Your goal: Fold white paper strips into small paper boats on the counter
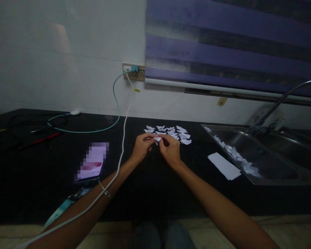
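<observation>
Between my two hands is a small piece of folded white paper point(158, 139), pinched from both sides just above the black counter. My left hand point(143, 147) grips its left end with thumb and forefinger. On the other end, the fingers of my right hand point(170, 148) are closed. Right behind my hands lie several small white paper boats point(185, 141) in loose rows; my fingers hide some of them. A stack of white paper sheets point(224, 166) rests to the right of my right forearm.
More folded white papers point(239, 157) line the left rim of the steel sink point(272, 152). At left lie a phone point(93, 160) with a lit screen and a strap point(60, 209). A white cable point(123, 138) crosses over my left forearm from the wall socket point(133, 72).
</observation>
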The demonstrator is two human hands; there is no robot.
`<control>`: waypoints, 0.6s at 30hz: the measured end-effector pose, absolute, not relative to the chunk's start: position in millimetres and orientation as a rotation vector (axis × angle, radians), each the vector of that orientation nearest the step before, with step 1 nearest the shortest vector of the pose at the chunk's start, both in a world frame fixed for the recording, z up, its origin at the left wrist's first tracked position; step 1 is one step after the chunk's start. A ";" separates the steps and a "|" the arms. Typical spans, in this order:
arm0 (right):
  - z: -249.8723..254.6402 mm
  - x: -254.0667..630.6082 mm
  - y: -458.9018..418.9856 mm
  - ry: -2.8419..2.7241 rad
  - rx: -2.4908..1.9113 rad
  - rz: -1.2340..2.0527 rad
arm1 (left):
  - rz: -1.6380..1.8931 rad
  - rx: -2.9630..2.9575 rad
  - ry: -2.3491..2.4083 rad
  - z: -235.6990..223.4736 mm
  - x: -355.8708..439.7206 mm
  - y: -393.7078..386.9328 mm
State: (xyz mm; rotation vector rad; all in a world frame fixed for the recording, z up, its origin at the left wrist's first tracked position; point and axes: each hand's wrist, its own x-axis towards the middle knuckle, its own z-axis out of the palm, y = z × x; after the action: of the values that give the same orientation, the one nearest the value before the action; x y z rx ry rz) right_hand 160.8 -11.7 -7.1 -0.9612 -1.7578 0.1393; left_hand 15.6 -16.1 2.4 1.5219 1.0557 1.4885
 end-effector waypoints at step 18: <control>0.8 180.8 -11.7 -1.965 -0.717 0.307 | 1.098 1.804 0.907 6.5 2.3 -12.1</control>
State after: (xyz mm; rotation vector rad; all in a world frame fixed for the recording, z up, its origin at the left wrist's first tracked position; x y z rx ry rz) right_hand 180.8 -11.7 0.8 -0.7175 -1.9654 0.3073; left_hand 2.3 -12.1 6.5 1.8039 0.9071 1.0979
